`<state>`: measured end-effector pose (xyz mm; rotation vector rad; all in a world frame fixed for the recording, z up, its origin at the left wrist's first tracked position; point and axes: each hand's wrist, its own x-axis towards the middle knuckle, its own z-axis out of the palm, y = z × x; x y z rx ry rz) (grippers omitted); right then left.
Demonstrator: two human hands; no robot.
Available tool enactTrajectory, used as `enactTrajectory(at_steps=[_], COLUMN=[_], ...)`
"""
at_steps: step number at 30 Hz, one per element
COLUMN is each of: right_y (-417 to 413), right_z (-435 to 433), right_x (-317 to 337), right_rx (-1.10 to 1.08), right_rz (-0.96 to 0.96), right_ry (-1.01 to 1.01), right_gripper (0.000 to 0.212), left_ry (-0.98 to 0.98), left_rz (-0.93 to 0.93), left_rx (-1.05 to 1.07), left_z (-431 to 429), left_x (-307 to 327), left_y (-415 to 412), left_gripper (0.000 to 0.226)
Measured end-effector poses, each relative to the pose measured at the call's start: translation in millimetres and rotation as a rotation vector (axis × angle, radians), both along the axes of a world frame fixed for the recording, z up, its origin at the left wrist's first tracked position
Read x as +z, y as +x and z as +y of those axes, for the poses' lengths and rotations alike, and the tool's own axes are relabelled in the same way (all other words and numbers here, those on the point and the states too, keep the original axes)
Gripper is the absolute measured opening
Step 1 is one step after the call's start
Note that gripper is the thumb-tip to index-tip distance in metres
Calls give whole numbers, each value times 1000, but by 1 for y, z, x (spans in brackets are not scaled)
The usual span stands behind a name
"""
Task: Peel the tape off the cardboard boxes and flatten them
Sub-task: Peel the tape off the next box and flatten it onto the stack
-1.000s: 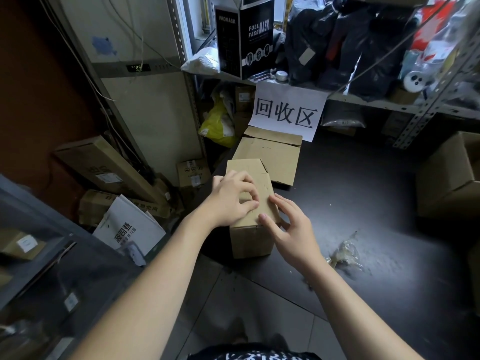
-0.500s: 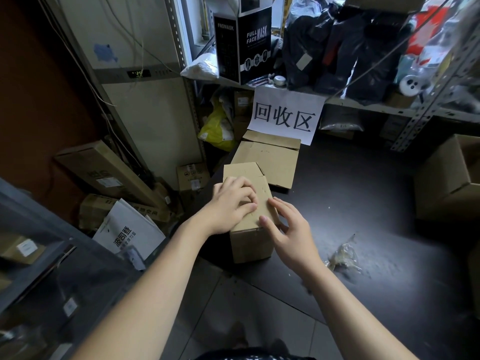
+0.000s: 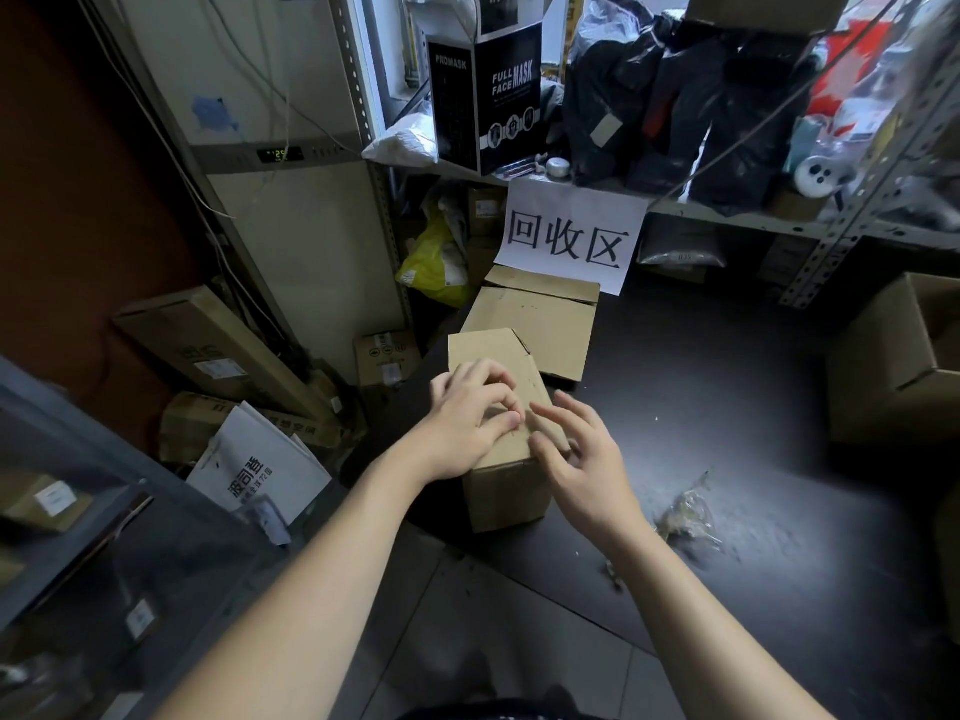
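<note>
While the small box lay mid-frame, long axis running up-frame, left hand sat curled on its top, pinch unclear; right hand, fingers spread, at its right edge.

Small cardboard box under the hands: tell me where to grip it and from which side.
Grip the small box by its two side walls, from the near side above: it stands narrow and upright, and a larger box crowds its far end. The left hand rests on top.
</note>
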<state>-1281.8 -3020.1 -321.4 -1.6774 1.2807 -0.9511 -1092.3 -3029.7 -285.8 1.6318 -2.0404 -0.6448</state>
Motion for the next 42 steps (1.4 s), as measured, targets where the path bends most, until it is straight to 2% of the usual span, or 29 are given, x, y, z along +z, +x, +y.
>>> enactTrajectory(at_steps=[3,6,9,12,15,18,21,25,29,33,37,42], right_y=[1,0,-5,-8,-9,-7,-7,-12,-17,-25,-26,-30], right_z=[-6,-8,-7,-8,-7,-6,-7,-6,-6,-11,-10,-10], right_x=[14,18,10,7,7,11,10,8,17,32,35,34], right_rx=[12,-74,-116,-156,-173,-140,-100,-89,-89,-73,-63,-99], right_rz=[46,54,75,90,7,-85,-283,-462,-538,-587,-656,-625], right_ry=[18,-38,-129,-152,-83,-5,100,145,116,90,131,94], right_gripper=[34,24,18,17,16,17,19,18,26,9,15,14], left_ry=[1,-44,-116,-223,-190,-298,-407,-413,-399,-421,-434,-415], left_rz=[108,286,404,244,55,7,20,-15,-30,-12,-49,-25], left_rx=[18,89,104,128,91,106,163,177,226,364,399,432], left_z=[4,7,15,28,39,39,33,25,15,5,2,4], left_x=[-3,-6,-2,-3,-13,-21,-19,-17,-16,-13,-10,-17], left_y=[-10,-16,-14,-11,-16,-22,-25,-24,-27,-26,-29,-36], left_gripper=[9,14,36,64,78,67,56,54,54,52,51,52])
